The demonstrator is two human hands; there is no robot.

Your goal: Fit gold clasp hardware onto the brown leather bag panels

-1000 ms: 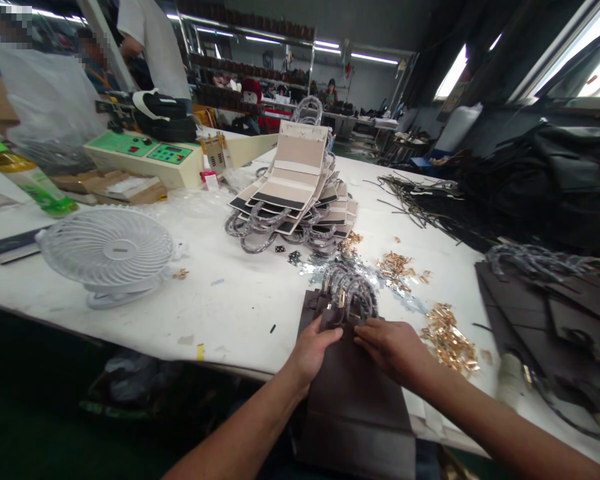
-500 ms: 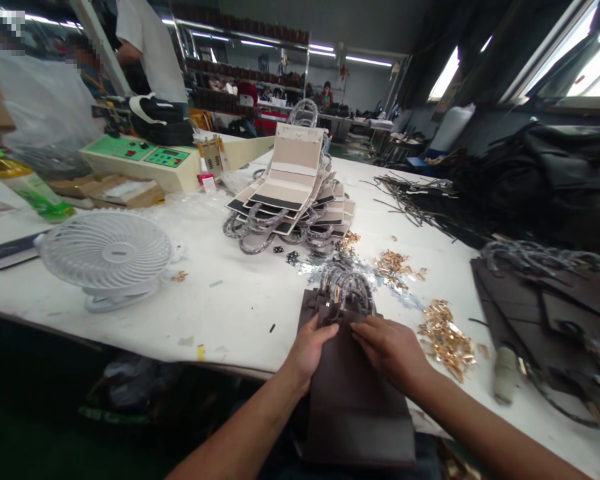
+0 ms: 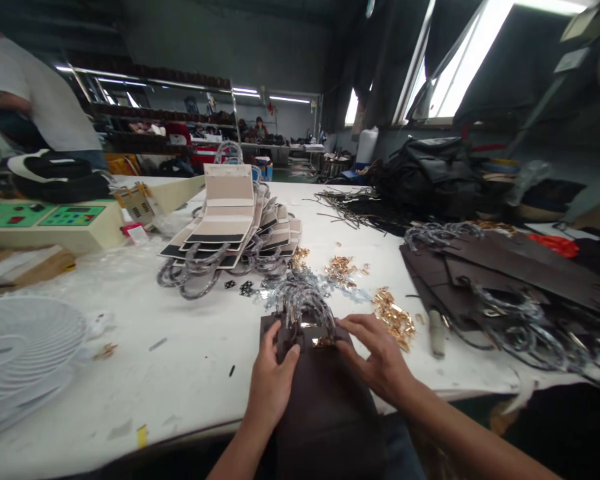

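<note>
Dark brown leather panels (image 3: 325, 407) with plastic-wrapped handles (image 3: 305, 300) lie at the front edge of the white table, partly over my lap. My left hand (image 3: 274, 377) grips the left side of the panels near the top, thumb on the upper face. On the right side, my right hand (image 3: 375, 350) holds the edge beside a shiny gold metal piece (image 3: 323, 342), fingers bent around it. Past the handles lie gold metal pieces (image 3: 394, 319) and flat silver pieces (image 3: 307, 280).
Beige panels with wrapped handles (image 3: 230, 207) are stacked at centre-left. A white fan (image 3: 25, 353) and a green-topped machine (image 3: 70, 223) stand left. Brown panels (image 3: 505, 287) and a small cylinder (image 3: 436, 333) lie right. A person (image 3: 45, 93) stands behind the machine.
The view has swung to the right. My hands have moved apart along the top of the panels, and a gold piece now shows between them. The handles lean differently.
</note>
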